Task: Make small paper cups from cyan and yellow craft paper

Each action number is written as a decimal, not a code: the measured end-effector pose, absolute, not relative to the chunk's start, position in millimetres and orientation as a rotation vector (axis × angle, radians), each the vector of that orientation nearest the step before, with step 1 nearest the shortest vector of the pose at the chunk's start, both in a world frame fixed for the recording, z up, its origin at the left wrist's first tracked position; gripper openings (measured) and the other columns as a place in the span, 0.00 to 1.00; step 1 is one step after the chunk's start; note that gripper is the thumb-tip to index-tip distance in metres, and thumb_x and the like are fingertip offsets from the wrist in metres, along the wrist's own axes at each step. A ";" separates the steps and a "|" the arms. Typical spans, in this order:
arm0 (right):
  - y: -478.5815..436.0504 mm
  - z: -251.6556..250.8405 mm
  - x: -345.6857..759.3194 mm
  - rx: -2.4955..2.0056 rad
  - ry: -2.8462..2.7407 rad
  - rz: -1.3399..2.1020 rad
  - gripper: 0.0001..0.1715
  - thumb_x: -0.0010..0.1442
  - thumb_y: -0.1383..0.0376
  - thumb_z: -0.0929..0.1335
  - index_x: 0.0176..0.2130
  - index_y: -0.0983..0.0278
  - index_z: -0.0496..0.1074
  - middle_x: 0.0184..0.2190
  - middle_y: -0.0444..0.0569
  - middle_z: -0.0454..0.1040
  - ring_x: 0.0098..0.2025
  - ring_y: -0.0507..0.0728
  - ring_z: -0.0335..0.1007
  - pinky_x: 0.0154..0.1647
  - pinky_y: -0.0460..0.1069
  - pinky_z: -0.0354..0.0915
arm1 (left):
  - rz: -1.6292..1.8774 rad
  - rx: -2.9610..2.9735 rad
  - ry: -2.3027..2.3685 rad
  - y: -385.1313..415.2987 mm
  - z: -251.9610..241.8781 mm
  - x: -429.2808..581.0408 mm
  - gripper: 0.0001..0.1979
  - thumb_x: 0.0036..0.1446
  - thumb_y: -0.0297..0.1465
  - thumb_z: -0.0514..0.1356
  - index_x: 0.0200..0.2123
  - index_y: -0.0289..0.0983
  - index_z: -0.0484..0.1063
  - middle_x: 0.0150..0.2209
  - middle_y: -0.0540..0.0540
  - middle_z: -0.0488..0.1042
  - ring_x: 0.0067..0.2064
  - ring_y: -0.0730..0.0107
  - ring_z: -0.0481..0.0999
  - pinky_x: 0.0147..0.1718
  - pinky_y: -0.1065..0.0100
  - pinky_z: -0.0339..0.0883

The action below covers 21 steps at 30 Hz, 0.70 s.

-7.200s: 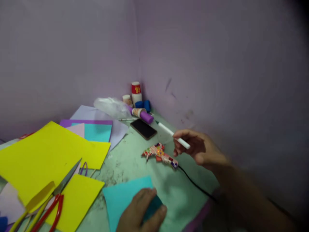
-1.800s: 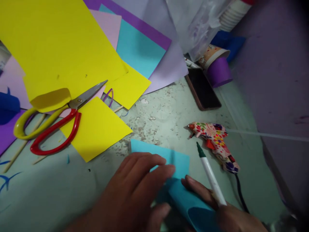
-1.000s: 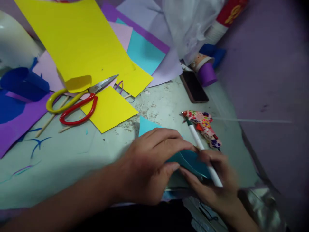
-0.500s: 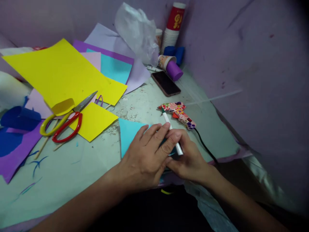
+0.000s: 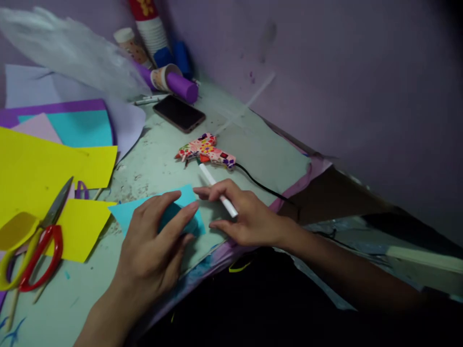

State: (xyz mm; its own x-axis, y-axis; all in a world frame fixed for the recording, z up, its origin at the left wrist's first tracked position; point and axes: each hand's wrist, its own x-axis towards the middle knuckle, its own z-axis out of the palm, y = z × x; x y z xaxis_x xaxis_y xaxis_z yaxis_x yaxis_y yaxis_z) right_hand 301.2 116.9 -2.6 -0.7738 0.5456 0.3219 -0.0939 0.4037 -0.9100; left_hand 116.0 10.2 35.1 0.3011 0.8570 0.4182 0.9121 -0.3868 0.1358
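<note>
Purple walls (image 5: pixel 307 96) meet behind our stained green table (image 5: pixel 275 156). Our right hand (image 5: pixel 249 212) grips a white marker (image 5: pixel 207 175); our left hand (image 5: pixel 150 246) curls over blue paper (image 5: pixel 188 195) on the table, hiding part; we can't tell its grip. Red cup (image 5: pixel 144 9) cut off above.

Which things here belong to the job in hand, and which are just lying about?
In the job, judging by the hands:
- marker, in the right hand
- turquoise sheet, beneath the left hand

Probably just lying about, no hand on them:
- glue gun
- scissors
- yellow sheets
- phone
- plastic bag
- stacked cups
</note>
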 end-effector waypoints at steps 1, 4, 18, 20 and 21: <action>117.2 -3.3 300.9 -0.379 -2.102 1.396 0.24 0.52 0.74 0.70 0.43 0.60 0.56 0.55 0.55 0.67 0.57 0.61 0.65 0.52 0.54 0.65 | -0.629 -2.431 -1.647 10.8 35.6 115.2 0.25 0.57 0.25 0.55 0.59 0.41 0.59 0.56 0.37 0.62 0.54 0.53 0.64 0.50 0.50 0.62; 118.8 -2.6 300.8 -0.411 -2.149 1.422 0.23 0.53 0.75 0.69 0.43 0.60 0.56 0.53 0.55 0.68 0.55 0.62 0.67 0.43 0.51 0.68 | -0.584 -2.419 -1.625 12.3 35.7 113.2 0.29 0.57 0.25 0.56 0.61 0.43 0.56 0.55 0.37 0.62 0.53 0.53 0.64 0.49 0.52 0.63; 96.8 0.6 267.1 -0.483 -2.135 1.383 0.33 0.48 0.72 0.68 0.50 0.61 0.52 0.48 0.55 0.67 0.47 0.62 0.69 0.44 0.53 0.66 | -0.641 -2.399 -1.848 2.8 35.0 121.5 0.30 0.60 0.29 0.51 0.65 0.47 0.48 0.68 0.44 0.42 0.65 0.50 0.50 0.58 0.47 0.55; 96.3 1.2 267.4 -0.509 -2.155 1.383 0.31 0.48 0.72 0.68 0.49 0.60 0.53 0.45 0.52 0.69 0.43 0.60 0.70 0.41 0.52 0.66 | -0.734 -2.399 -1.866 0.5 37.1 122.5 0.32 0.60 0.31 0.52 0.65 0.46 0.44 0.68 0.44 0.40 0.66 0.49 0.48 0.59 0.45 0.54; 96.6 2.1 268.1 -0.520 -2.166 1.395 0.30 0.48 0.71 0.68 0.48 0.60 0.54 0.43 0.50 0.69 0.41 0.59 0.70 0.39 0.51 0.65 | -0.820 -2.377 -1.915 -1.3 38.1 122.5 0.33 0.60 0.32 0.52 0.66 0.46 0.42 0.68 0.43 0.39 0.66 0.48 0.48 0.59 0.43 0.54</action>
